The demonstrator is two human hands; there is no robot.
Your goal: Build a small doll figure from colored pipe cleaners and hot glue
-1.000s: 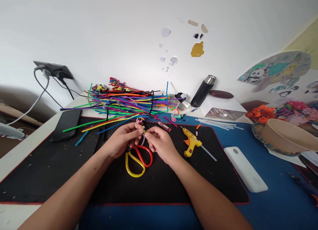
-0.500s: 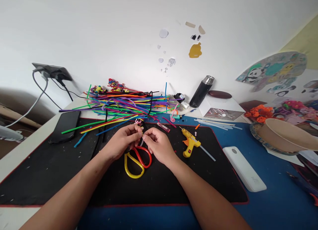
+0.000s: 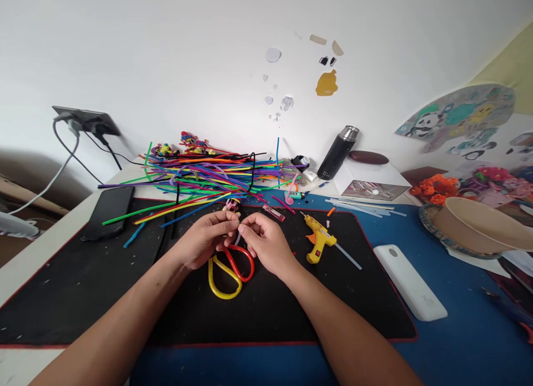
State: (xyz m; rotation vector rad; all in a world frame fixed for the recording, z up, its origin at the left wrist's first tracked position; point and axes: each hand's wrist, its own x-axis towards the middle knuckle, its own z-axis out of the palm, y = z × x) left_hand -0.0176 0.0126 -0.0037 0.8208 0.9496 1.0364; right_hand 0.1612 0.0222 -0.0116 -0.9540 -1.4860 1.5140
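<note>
My left hand (image 3: 211, 234) and my right hand (image 3: 263, 237) meet over the black mat (image 3: 283, 314), fingertips almost touching. Both are closed in a pinch, thumb against forefinger. Whatever lies between the fingertips is too small and covered to name. Directly below them rest scissors with one yellow and one red handle (image 3: 225, 294); their blades are mostly hidden by the hands. Just behind my left fingers a small pink, black and yellow figure (image 3: 231, 204) shows in part. To the right of my right hand lies a yellow hot glue gun (image 3: 320, 239) with a clear stick in its back.
Behind the hands spreads a heap of coloured pipe cleaners (image 3: 208, 172). A black phone (image 3: 109, 211) lies at left. Toward the right are a black thermos (image 3: 338, 153), loose glue sticks (image 3: 366, 207), a white power bank (image 3: 410, 283) and a beige bowl (image 3: 483, 222).
My left hand and its fingertips have shifted very slightly. Both hands keep their pinch, and the things on the table stay in place.
</note>
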